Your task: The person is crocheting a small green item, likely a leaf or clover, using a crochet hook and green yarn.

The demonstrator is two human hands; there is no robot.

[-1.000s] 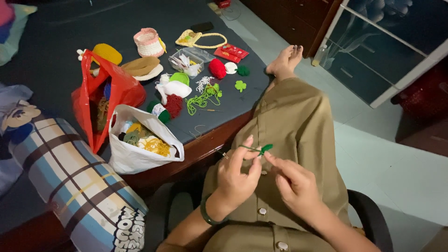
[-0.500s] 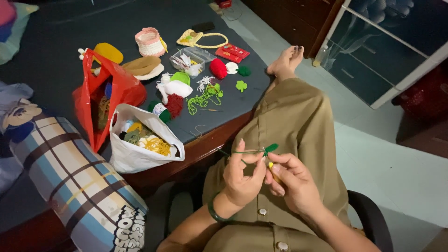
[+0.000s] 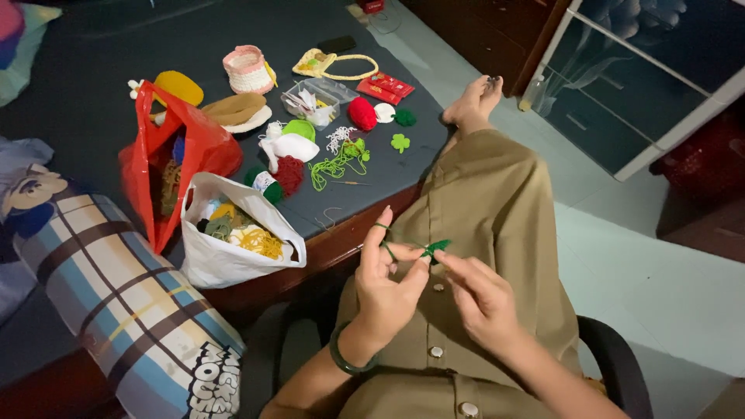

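Pulling apart slightly since half a second ago, the hands have shifted over the lap: the left hand has raised its forefinger so the dark green yarn now loops over it and runs taut across to the small green crochet piece, where a second ago both sat bunched close together. The right hand pinches that piece between thumb and fingertips, fingers narrow; whether a hook is in it I cannot tell. The left hand is half open, thumb and middle fingers near the strand. By my judgement the yarn is being tensioned for another stitch. The piece looks tiny, bright green, leaf-like, just above the right hand. Beyond the left hand, on the table, lie a green clover motif, a red ball and a white bag.
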